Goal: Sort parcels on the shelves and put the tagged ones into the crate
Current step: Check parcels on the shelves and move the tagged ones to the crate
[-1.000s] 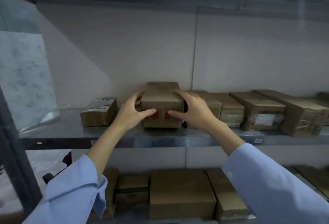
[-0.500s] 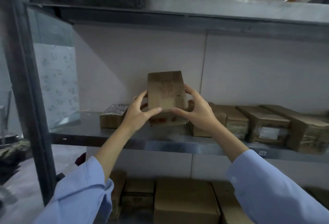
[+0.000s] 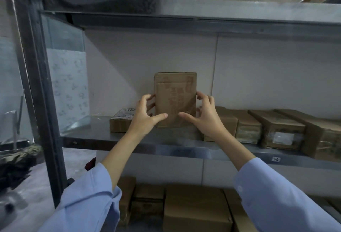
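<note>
Parcel (image 3: 175,95) of brown cardboard stands upright between your hands, its broad face with faded red print turned toward you. Your left hand (image 3: 145,119) grips it from 8 o'clock: the thumb lies across the lower front face and the fingers curl round the left edge to the back. Your right hand (image 3: 206,119) grips it from 4 o'clock in the same way, with the thumb on the lower front and the fingertips (image 3: 200,96) hooked on the right edge about halfway up. The two thumb tips point at each other and stay apart. Both hands are closed round the parcel, not flat against it.

It sits over the metal shelf (image 3: 129,140), near the back wall. You cannot tell whether its lower edge rests on the shelf or hangs just above it.

At 9 o'clock of the held parcel, just beside your left hand, a labelled parcel (image 3: 120,123) lies flat on the same shelf. At 3 o'clock, behind your right hand, a row of parcels (image 3: 276,130) runs along the shelf to the edge of view. At 6 o'clock, on the level below, more boxes (image 3: 195,207) stand between your blue sleeves (image 3: 88,200).
</note>
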The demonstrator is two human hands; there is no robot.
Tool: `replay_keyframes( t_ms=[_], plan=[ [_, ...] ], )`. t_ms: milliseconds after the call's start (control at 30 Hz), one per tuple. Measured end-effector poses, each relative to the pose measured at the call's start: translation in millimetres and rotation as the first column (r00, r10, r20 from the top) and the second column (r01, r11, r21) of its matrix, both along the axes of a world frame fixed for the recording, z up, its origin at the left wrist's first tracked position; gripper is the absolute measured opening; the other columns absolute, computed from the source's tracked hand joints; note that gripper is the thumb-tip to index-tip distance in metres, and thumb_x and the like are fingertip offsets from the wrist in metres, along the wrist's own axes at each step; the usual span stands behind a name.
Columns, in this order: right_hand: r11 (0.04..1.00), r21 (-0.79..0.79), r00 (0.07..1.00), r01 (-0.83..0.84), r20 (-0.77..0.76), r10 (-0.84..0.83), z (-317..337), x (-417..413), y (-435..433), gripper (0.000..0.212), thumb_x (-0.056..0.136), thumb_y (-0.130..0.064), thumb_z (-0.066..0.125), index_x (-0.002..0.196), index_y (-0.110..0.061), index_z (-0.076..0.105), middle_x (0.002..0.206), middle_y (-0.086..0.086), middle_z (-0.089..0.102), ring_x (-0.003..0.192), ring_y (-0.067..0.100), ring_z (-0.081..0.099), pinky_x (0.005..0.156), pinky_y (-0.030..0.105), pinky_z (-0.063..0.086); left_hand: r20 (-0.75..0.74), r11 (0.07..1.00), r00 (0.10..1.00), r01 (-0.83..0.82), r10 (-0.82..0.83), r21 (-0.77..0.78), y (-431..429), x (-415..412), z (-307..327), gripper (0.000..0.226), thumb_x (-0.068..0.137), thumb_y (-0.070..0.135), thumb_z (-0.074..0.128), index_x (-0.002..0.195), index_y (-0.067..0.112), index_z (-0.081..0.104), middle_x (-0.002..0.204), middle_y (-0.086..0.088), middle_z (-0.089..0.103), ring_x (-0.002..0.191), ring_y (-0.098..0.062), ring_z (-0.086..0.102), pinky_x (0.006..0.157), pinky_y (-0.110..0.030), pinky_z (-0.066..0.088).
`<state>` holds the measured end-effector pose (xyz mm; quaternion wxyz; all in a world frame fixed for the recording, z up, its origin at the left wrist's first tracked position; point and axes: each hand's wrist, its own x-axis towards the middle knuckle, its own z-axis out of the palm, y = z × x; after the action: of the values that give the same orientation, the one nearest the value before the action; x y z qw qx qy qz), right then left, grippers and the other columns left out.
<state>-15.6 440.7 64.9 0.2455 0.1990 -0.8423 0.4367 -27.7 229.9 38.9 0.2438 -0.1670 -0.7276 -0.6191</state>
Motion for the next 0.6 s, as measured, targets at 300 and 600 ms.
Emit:
replay_keyframes(
  t_ms=[300, 600],
  plan=[
    [0.999, 0.036, 1.000, -0.014, 0.008, 0.013, -6, -3, -4, 0.116, 0.065, -0.060, 0.076, 0.155, -0.032, 0.007, 0.150, -0.002, 0.031, 0.128, 0.016, 0.045, 0.110, 0.050, 0.039, 0.023, 0.997, 1.000, -0.021, 0.022, -0.070, -2, 6, 4, 0.084, 0.062, 0.045, 0.079, 0.135, 0.044, 0.037, 0.145, 0.007, 0.039, 0.138, -0.017, 0.039, 0.113, -0.051, 0.036],
    [0.991, -0.065, 0.990, -0.118, 0.072, 0.122, -3, 1, 8, 0.102, 0.068, -0.051, 0.074, 0.150, -0.022, 0.021, 0.150, 0.001, 0.042, 0.134, 0.020, 0.046, 0.110, 0.044, 0.043, 0.025, 0.997, 1.000, -0.016, 0.018, -0.073, -5, 8, 1, 0.084, 0.061, 0.051, 0.080, 0.134, 0.041, 0.039, 0.139, 0.014, 0.050, 0.131, -0.008, 0.045, 0.112, -0.050, 0.037]
  ],
)
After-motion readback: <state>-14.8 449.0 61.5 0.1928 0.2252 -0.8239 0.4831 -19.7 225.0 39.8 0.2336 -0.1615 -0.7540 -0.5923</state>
